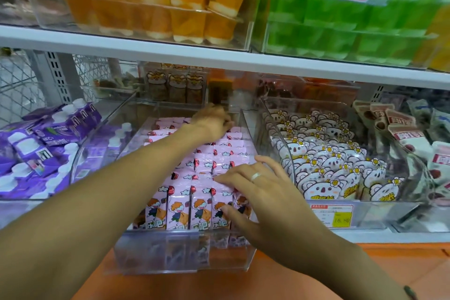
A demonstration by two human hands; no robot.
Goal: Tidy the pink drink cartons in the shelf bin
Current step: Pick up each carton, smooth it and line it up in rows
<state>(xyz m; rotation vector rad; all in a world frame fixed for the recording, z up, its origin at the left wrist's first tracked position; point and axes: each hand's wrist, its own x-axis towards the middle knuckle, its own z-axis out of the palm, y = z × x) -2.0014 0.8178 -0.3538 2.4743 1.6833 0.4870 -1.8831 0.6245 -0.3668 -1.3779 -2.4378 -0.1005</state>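
Your forearms are bare, with no sleeves in view. Your right hand [253,185] wears a plain silver band on the ring finger, and a thin dark bracelet circles your right wrist at the lower frame edge. Your left hand [214,122] wears nothing visible.

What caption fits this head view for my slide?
Both hands tidy pink drink cartons in a clear bin: left hand at back, right hand on front row.

Right hand [253,185] rests on front-row cartons [192,207] in clear bin [180,256]. Left hand [214,122] sits behind it, on the back rows. Capped cartons [43,143] left of both hands; koala packs [326,165] in the bin right of them.
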